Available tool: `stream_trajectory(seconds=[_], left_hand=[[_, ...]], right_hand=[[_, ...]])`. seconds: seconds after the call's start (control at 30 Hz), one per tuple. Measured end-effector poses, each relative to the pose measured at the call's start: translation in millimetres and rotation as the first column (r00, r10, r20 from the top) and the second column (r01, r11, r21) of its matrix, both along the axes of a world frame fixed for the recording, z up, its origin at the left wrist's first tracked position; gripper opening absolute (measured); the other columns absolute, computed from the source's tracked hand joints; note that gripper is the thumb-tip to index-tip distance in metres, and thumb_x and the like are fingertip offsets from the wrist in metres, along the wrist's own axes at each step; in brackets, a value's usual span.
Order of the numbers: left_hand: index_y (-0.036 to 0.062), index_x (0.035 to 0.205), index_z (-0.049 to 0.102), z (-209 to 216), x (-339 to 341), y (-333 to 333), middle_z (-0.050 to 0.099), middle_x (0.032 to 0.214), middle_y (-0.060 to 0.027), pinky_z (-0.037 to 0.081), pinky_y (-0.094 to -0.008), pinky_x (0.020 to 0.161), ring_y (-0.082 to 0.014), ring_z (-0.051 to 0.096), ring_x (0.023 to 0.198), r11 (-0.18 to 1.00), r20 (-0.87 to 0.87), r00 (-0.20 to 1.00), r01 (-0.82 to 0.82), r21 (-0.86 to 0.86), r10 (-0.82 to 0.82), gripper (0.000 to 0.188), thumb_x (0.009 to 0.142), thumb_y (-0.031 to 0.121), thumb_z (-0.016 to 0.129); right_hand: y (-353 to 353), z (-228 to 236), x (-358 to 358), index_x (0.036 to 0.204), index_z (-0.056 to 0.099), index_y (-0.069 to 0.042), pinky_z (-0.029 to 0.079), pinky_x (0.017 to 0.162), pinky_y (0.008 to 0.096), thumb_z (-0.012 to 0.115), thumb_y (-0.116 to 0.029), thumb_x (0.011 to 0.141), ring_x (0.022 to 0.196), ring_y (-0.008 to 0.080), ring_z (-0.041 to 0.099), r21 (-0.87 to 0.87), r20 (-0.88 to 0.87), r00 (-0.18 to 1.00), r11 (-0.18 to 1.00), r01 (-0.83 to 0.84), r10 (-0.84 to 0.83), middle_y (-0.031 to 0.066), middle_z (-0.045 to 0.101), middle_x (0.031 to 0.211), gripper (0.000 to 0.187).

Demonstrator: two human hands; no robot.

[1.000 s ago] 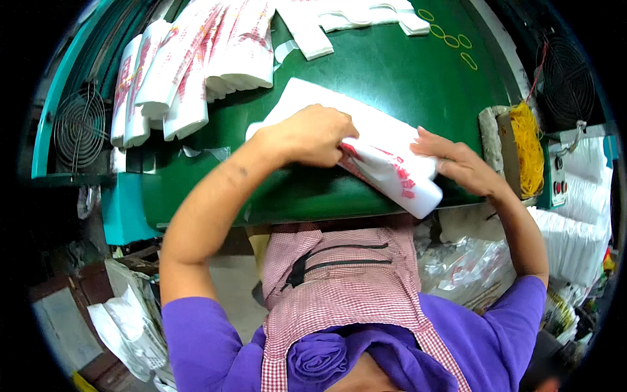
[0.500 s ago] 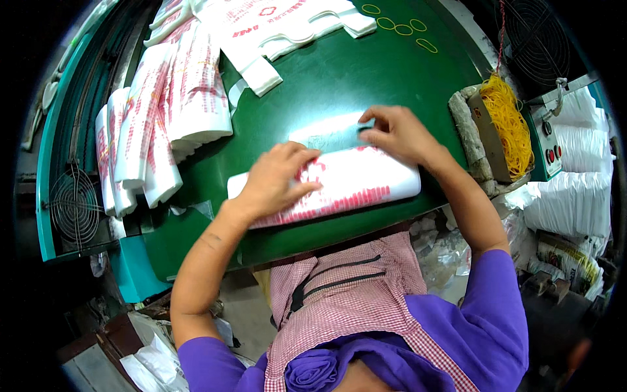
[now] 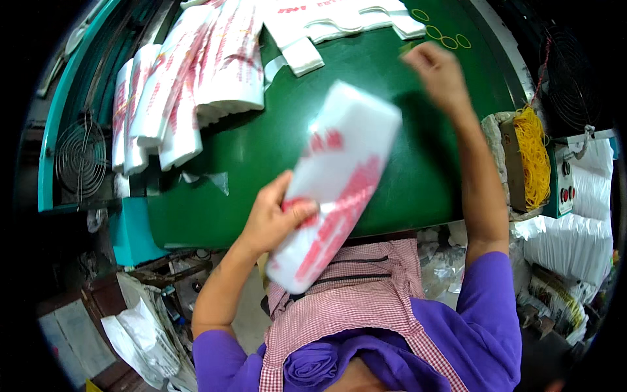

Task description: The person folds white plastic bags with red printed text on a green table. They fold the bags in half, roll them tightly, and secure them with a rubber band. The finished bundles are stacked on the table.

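A rolled bundle of white plastic bags with red print (image 3: 356,137) is held tilted over the front edge of the table. My left hand (image 3: 277,212) is closed round its left side, the thumb across the top. At the far right of the table, my right hand (image 3: 439,72) pinches a thin yellow-green loop, a rubber band (image 3: 407,48), blurred by motion. Just beyond that hand, several loose rubber bands (image 3: 449,42) lie on the green tabletop (image 3: 418,189).
Several rolled bag bundles (image 3: 176,85) lie at the left. A flat stack of printed bags (image 3: 304,55) lies at the back. On the right stands a box of yellow rubber bands (image 3: 535,157) beside a control box with red buttons (image 3: 567,193). A wire-guarded fan (image 3: 80,157) is far left.
My left hand has lifted the bag roll off the table and tilted it. My right hand has left the roll, moved up and right, and picked up one rubber band. The view has shifted.
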State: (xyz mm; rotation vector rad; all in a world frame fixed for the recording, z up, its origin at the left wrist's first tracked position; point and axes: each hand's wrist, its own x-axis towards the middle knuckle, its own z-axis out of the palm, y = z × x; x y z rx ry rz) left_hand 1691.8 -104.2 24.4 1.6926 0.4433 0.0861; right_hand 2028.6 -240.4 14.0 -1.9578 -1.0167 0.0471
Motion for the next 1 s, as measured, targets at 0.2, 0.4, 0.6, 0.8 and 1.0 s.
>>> stream_trajectory(seconds=[0.2, 0.4, 0.6, 0.8, 1.0], left_hand=[[-0.0005, 0.126, 0.050, 5.1, 33.4, -15.0, 0.061, 0.102, -0.0009, 0.046, -0.0211, 0.076, -0.0063, 0.055, 0.084, 0.781, 0.292, 0.901, -0.076, -0.620, 0.320, 0.039, 0.091, 0.014, 0.061], [-0.0001, 0.126, 0.054, -5.2, 22.0, -26.1, 0.063, 0.107, -0.0035, 0.048, -0.0219, 0.082, -0.0070, 0.058, 0.088, 0.550, 0.369, 0.925, 0.264, -0.792, 0.087, 0.046, 0.085, 0.014, 0.070], [0.0034, 0.119, 0.050, -13.3, -10.1, 18.9, 0.057, 0.098, -0.0069, 0.047, -0.0266, 0.081, -0.0126, 0.057, 0.090, 0.941, 0.019, 0.980, 0.186, 0.282, -0.199, 0.053, 0.073, 0.012, 0.076], [0.0046, 0.101, 0.052, -20.8, -6.8, 31.7, 0.057, 0.093, -0.0004, 0.046, -0.0189, 0.077, -0.0053, 0.055, 0.084, 0.893, 0.311, 0.899, -0.161, -0.420, 0.308, 0.021, 0.085, 0.004, 0.066], [0.0016, 0.111, 0.058, -36.9, 26.3, 45.4, 0.058, 0.119, -0.0118, 0.043, -0.0312, 0.095, -0.0202, 0.056, 0.110, 0.943, 0.408, 0.904, -0.241, 0.230, 0.132, 0.025, 0.087, 0.007, 0.059]], right_hand=[[-5.7, 31.6, -165.7, 0.102, 0.063, 0.001, 0.049, 0.082, 0.0370, 0.063, -0.004, 0.080, 0.093, 0.0344, 0.063, 0.251, -0.136, 0.934, 0.924, -0.290, 0.330, 0.0215, 0.065, 0.098, 0.023], [-56.7, -21.3, -150.6, 0.128, 0.049, 0.004, 0.036, 0.107, 0.0490, 0.042, -0.020, 0.099, 0.122, 0.0308, 0.050, 0.859, -0.410, -0.131, 0.431, 0.276, 0.903, 0.0201, 0.054, 0.130, 0.039], [-89.8, 40.1, -158.8, 0.091, 0.059, 0.001, 0.055, 0.060, 0.0327, 0.060, -0.017, 0.087, 0.084, 0.0223, 0.069, 0.628, -0.332, 0.467, 0.561, -0.539, 0.820, 0.0232, 0.060, 0.118, 0.019], [-60.6, 8.2, -191.2, 0.106, 0.061, 0.002, 0.053, 0.076, 0.0309, 0.065, -0.012, 0.084, 0.091, 0.0186, 0.066, 0.288, -0.673, 0.584, 0.888, -0.357, 0.453, 0.0125, 0.066, 0.108, 0.026], [50.9, -31.0, -183.9, 0.122, 0.046, 0.002, 0.053, 0.079, 0.0306, 0.068, -0.006, 0.072, 0.090, 0.0172, 0.063, 0.401, -0.681, 0.661, 0.916, -0.025, 0.316, 0.0101, 0.061, 0.105, 0.055]])
